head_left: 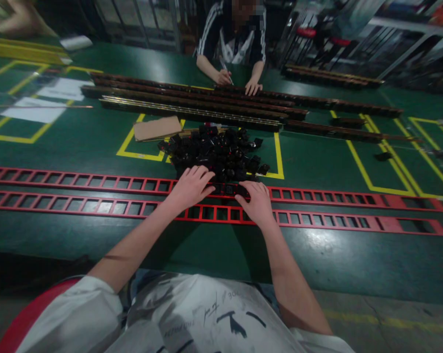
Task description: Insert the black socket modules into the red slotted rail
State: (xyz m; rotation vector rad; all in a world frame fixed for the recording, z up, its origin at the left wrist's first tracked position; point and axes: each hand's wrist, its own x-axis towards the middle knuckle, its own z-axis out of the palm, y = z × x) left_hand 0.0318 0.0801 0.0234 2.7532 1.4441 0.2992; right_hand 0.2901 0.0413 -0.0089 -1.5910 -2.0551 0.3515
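My left hand (194, 186) rests over the back red slotted frame (151, 184), its fingers curled down at the near edge of a pile of black plastic parts (221, 149). Its thumb lies by the frame; whatever is under the fingers is hidden. Thumb and fingers of my right hand (257, 200) close round a black square part at the same frame, mostly covered by the hand. Between the hands, another black square part (229, 189) sits in a slot. A second red slotted frame (192, 214) lies parallel, nearer me, under my forearms.
Beyond the pile are a piece of cardboard (158, 128) and several long dark strips (192, 109). Across the green table (317, 164) sits a person holding a pen (223, 63). White papers (34, 109) lie at left; yellow tape (280, 154) marks the tabletop.
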